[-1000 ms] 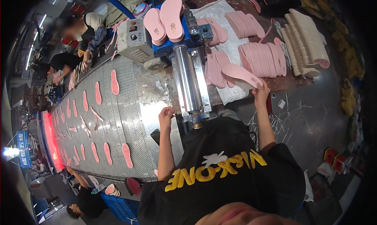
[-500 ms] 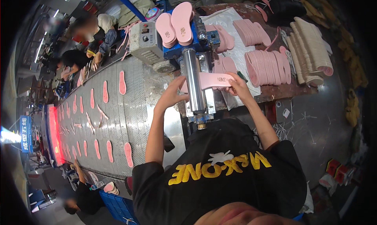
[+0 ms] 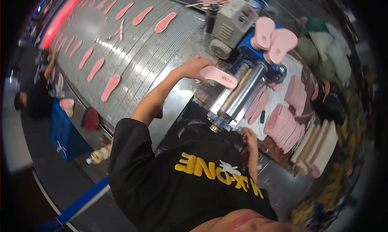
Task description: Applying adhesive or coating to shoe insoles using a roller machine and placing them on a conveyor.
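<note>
One pink insole (image 3: 218, 76) in L hand (image 3: 195, 67): fingers curled over its heel end, toe end sticking out to the right, lying just over the near end of the steel roller (image 3: 241, 95). Insole flat, elongated, rounded at both ends, matte foam-like surface w/ a small dark print near mid-length.

R hand (image 3: 249, 137) low, beside the roller's bottom end, close to the table edge (image 3: 266, 149); fingers seem loosely bent, not pinching anything I can make out. Well apart from the held insole, w/ the roller betw. them.

Roller: shiny metal cylinder, smooth, mounted on blue machine frame (image 3: 246, 54); grey boxy motor housing (image 3: 232, 25) behind it. Approx. three pink soles stacked on top of machine (image 3: 275, 40), overlapping.

Conveyor belt (image 3: 133, 58) left of L hand: silver wire mesh, ribbed, curved in fisheye; many pink insoles lying flat on it, spaced apart, e.g. one nearby (image 3: 110, 87).

Right of roller: fanned rows of pink insoles (image 3: 283, 125) on edge, overlapping like tiles; beyond them cream-coloured insole stacks (image 3: 319, 147), thicker, paler.

Another person (image 3: 36, 96) stands at the far side of belt, lower left.
</note>
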`<state>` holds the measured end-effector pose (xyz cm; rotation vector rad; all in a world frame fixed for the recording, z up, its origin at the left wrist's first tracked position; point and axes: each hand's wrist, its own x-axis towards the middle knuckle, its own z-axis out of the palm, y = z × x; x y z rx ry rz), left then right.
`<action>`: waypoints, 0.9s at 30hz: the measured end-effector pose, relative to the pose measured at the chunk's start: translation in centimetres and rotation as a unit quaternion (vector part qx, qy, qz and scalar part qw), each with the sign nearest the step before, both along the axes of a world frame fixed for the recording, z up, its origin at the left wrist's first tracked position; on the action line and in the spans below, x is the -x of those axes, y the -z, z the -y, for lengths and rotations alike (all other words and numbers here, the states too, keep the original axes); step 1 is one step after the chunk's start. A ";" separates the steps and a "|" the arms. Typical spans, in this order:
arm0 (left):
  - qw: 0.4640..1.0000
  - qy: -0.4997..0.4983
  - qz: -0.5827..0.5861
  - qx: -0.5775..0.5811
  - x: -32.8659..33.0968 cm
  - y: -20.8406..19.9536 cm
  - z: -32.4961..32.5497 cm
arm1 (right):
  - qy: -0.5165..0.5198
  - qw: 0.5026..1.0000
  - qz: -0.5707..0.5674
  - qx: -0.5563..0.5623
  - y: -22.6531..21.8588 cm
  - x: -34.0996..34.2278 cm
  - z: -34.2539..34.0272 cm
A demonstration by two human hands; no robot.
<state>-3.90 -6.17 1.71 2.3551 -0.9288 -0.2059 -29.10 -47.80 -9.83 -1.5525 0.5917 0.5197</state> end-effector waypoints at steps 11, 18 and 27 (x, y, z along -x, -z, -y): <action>0.455 -0.265 -0.457 0.717 16.2 13.5 -6.2 | -0.146 0.987 -0.060 -0.040 7.4 3.6 3.7; 0.235 -0.402 -0.281 0.839 20.4 17.9 -14.8 | -0.263 0.962 -0.064 0.041 10.2 0.8 4.1; 0.233 -0.667 -0.300 0.642 27.1 21.2 -21.9 | -0.235 0.968 -0.090 0.007 8.4 -0.9 2.9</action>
